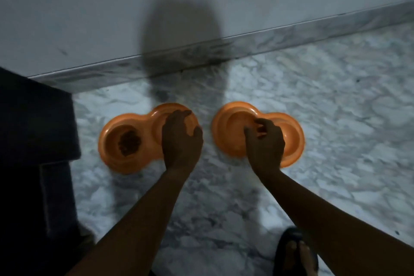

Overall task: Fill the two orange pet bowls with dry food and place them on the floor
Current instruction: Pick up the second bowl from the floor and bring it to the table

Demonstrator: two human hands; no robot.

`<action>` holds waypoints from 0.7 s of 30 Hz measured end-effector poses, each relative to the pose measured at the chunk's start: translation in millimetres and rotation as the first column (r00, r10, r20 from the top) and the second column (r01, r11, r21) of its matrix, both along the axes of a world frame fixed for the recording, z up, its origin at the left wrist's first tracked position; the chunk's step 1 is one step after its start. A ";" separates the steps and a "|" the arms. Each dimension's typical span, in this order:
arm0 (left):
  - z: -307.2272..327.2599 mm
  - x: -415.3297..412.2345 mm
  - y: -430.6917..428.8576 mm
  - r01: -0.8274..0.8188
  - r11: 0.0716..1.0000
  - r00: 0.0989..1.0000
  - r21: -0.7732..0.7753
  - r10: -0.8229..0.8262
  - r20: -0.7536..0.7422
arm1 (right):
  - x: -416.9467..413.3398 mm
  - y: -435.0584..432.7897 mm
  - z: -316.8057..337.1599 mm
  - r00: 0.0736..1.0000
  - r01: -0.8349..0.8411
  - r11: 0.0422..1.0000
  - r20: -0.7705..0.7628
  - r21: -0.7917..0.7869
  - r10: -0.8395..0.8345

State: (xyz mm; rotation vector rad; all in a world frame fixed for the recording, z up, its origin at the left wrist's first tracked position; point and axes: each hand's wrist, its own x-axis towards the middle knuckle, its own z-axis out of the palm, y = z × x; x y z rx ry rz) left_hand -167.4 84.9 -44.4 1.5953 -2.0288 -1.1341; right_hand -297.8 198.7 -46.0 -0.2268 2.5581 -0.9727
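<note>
Marble floor (313, 96), grey-veined, fills my feed. Farthest from the skirting (291, 33), at the bottom edge, I see a foot in a dark sandal (295, 251), so I take it the person is standing and bending down.

Closer to the skirting, both forearms reach forward. The left hand (180, 139) lies palm-down over the left double bowl (134, 116). Its fingers bend over the lobe's skirting-side rim and the thumb hooks the rim's edge. I read that as a grip on the lobe, the way one holds a dish to lower it flat and keep it from spilling.

The right hand (265, 141) hangs over the waist of the right double bowl (230, 119) with its fingers curled. The picture is smeared there, so I cannot tell if they pinch the plastic or have let go.

Both orange dishes sit on or just above the floor, a little short of the skirting and side by side along it. I expect that keeps them out of the walkway. Dry kibble (129, 143) lies in the uncovered cup of the left double bowl. The cup I can see in the right dish looks bare, and its other cup is mostly hidden.

A dark cloth-covered shape (33, 119) butts against the skirting beside the left dish. Beyond the skirting, the person's shadow (179, 36) falls on the pale wall (89, 6).
</note>
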 end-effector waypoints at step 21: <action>78.4 -79.2 34.4 0.032 0.977 0.986 0.212 -0.065 0.154 | -88.5 108.0 63.6 0.882 0.322 0.946 0.370 -0.022 -0.292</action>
